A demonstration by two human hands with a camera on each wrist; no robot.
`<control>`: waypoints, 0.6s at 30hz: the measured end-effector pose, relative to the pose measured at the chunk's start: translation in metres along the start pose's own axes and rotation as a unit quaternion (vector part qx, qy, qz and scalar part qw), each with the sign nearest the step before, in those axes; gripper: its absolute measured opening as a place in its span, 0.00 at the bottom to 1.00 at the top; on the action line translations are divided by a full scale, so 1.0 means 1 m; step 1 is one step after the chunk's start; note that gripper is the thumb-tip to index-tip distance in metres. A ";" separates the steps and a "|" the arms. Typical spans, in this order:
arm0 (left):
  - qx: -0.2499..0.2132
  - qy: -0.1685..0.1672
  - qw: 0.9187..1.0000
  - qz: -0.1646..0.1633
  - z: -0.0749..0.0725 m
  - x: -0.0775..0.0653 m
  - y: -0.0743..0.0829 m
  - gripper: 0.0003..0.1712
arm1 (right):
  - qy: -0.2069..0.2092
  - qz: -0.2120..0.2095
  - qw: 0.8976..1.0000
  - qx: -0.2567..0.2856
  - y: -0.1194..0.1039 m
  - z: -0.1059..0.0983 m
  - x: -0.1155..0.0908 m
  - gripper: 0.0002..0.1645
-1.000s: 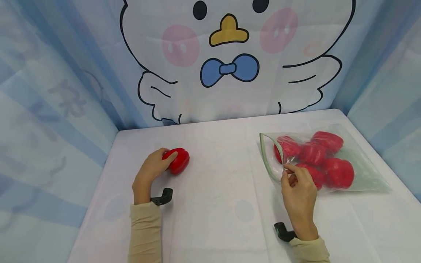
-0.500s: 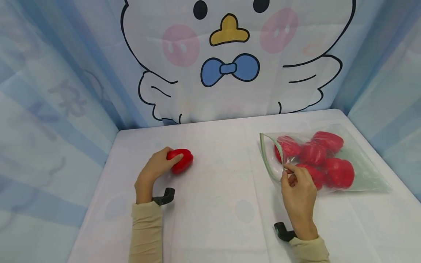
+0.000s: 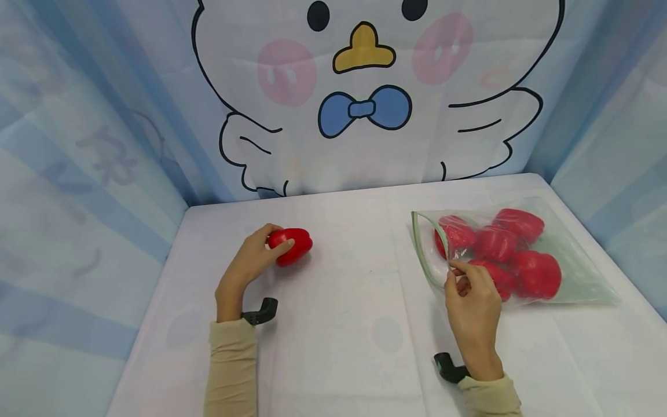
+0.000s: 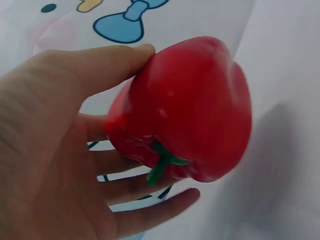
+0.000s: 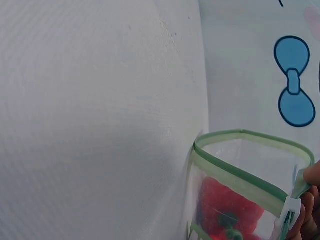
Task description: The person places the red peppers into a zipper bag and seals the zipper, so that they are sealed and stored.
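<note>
My left hand (image 3: pixel 251 259) grips a red bell pepper (image 3: pixel 294 245) on the left side of the table. In the left wrist view the thumb presses its side, the fingers lie behind it, and its green stem (image 4: pixel 161 167) faces the palm. On the right, my right hand (image 3: pixel 474 310) pinches the green-edged rim (image 5: pixel 250 176) of a clear zip bag (image 3: pixel 583 284). That bag lies on its side with its mouth gaping to the left. Several red bell peppers (image 3: pixel 497 243) are inside it. A white slider (image 5: pixel 290 209) sits by the pinching fingers.
A white cloth covers the table (image 3: pixel 344 324). Behind it hangs a curtain (image 3: pixel 365 156) printed with a cartoon bird, and blue patterned curtains (image 3: pixel 78 174) flank the sides. Each wrist wears a black camera mount (image 3: pixel 260 311).
The left hand has moved a little right and away from the body with the bell pepper, which has turned slightly. The right hand and the bag have stayed put.
</note>
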State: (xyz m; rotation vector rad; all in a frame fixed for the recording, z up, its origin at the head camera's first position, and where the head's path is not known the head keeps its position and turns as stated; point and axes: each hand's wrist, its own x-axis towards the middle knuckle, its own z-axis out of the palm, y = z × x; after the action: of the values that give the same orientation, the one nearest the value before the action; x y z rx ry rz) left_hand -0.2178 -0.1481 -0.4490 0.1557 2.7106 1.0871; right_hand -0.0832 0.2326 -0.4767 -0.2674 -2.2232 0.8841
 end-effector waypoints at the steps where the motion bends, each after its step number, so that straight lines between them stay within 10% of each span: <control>1: -0.007 0.009 1.000 0.006 0.000 0.001 0.000 0.39 | 0.000 0.000 1.000 0.000 0.000 0.000 0.000 0.13; 9: -0.081 0.092 0.989 0.081 0.005 0.004 0.011 0.38 | 0.003 -0.006 1.000 0.002 0.000 0.001 0.000 0.13; 18: -0.107 0.104 0.981 0.123 0.026 0.012 0.034 0.36 | 0.006 -0.007 1.000 0.006 0.002 0.002 0.000 0.12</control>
State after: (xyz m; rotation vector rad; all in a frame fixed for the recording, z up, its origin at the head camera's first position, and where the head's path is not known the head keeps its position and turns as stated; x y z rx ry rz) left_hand -0.2228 -0.1041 -0.4463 0.3699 2.7830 1.5379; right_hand -0.0845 0.2327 -0.4790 -0.2504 -2.2051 0.8862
